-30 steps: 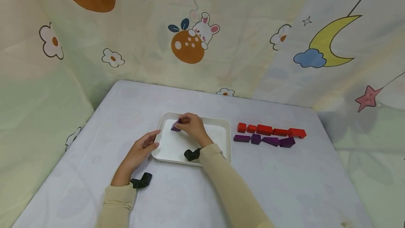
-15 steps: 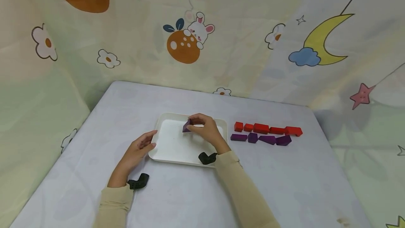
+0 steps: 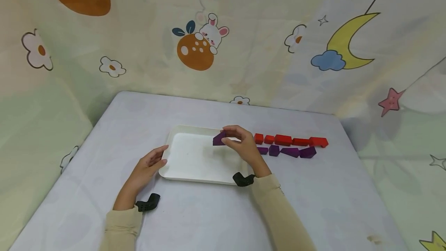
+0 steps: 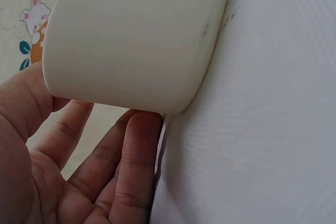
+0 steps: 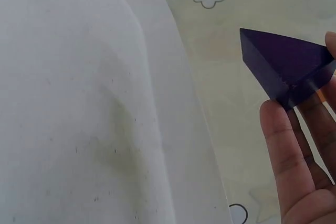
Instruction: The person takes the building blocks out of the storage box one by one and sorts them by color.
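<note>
My right hand [image 3: 244,142] pinches a purple wedge-shaped block [image 3: 218,139] between thumb and fingertips, over the right half of a white tray [image 3: 195,182]. In the right wrist view, the block [image 5: 283,69] shows its slanted faces, fingertips at its lower corner and right edge. My left hand [image 3: 145,167] is at the tray's left side, its fingers loosely bent. In the left wrist view, the fingertips lie right at the tray's outer wall [image 4: 131,45], near the rim and base.
Right of the tray, several red blocks [image 3: 283,140] form a row, with several purple blocks [image 3: 290,152] lined up in front. A white cloth [image 3: 195,216] covers the table; a patterned curtain [image 3: 146,30] stands behind. Each wrist wears a black camera mount [image 3: 148,202].
My right hand has carried the purple block from the tray's back left toward its right side. My left hand stays at the tray's left edge. The head view has shifted slightly.
</note>
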The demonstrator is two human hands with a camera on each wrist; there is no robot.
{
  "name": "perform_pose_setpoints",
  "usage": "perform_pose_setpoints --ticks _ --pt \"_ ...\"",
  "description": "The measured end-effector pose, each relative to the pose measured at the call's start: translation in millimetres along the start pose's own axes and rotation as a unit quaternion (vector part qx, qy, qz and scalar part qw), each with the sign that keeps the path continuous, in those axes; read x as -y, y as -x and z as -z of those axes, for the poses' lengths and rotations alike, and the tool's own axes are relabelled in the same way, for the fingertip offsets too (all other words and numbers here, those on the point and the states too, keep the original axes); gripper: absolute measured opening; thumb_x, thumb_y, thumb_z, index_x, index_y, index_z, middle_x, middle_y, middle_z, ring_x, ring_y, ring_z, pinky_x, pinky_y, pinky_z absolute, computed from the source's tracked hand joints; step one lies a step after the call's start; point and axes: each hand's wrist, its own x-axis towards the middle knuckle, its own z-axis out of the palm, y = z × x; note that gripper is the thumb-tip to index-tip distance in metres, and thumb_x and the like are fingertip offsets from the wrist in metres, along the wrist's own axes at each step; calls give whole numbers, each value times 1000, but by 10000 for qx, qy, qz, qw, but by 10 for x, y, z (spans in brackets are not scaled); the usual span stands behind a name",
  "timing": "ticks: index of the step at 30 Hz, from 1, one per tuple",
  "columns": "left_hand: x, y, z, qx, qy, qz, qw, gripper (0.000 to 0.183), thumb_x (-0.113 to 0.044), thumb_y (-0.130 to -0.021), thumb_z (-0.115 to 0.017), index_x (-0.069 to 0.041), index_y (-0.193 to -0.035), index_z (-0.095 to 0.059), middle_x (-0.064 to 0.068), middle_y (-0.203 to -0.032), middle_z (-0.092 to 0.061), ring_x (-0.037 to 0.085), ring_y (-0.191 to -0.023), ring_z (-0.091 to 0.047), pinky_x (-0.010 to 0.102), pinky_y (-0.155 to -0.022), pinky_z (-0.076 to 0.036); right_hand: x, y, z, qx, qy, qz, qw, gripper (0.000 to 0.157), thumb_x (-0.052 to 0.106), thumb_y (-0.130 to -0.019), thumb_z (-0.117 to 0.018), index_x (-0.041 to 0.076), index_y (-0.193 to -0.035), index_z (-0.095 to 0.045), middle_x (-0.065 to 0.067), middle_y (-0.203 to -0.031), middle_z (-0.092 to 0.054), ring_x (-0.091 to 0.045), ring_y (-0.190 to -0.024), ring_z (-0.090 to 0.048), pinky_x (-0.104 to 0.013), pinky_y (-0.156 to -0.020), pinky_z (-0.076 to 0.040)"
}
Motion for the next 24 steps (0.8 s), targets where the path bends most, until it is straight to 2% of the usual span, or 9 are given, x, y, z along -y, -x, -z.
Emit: perform_pose_setpoints --ticks 6,10,13,16,20,24 --pt "-18 12 1 38 35 -51 10000 55 -26 -101 -60 -13 -151 -42 19 -152 -41 38 -138 -40 54 -109 -34 -21 151 217 -346 -15 51 9994 36 3 -91 -72 -3 -125 -63 -19 -123 -66 -19 -109 -65 -29 -90 -55" --pt "-10 5 6 43 45 -19 10000 56 -26 -101 -60 -14 -152 -41 20 -153 -39 38 -139 -38 55 -110 -33 19 233 369 -468 135 116 9987 37 3 -92 -70 -4 -127 -61 -18 -125 -65 -22 -112 -64 -29 -92 -54" --pt "10 -3 4 31 -9 16 10000 57 -28 -101 -60 -14 -152 -41 19 -153 -40 37 -138 -39 53 -109 -34 36 290 509 -512 346 220 9978 38 4 -93 -69 -5 -129 -59 -18 -126 -65 -19 -113 -63 -27 -91 -53" --pt "24 -1 6 35 -76 10 10000 57 -30 -101 -61 -14 -152 -42 18 -152 -41 36 -138 -40 39 -107 -38 67 355 662 -524 460 293 9971 37 3 -95 -66 -4 -131 -58 -20 -129 -63 -15 -115 -62 -25 -92 -53" --pt "22 -2 7 43 -88 -14 10000 57 -31 -101 -61 -14 -152 -42 18 -151 -43 35 -137 -40 16 -97 -38 40 434 887 -526 439 409 9968 35 0 -97 -61 -3 -132 -58 -23 -131 -61 -12 -118 -60 -22 -93 -51" --pt "14 -6 -8 59 -90 -65 9999 57 -31 -101 -60 -12 -152 -42 19 -151 -42 35 -137 -40 13 -95 -37 31 527 1096 -515 551 415 9963 35 -3 -98 -58 -4 -133 -57 -25 -132 -60 -9 -122 -58 -19 -97 -47"
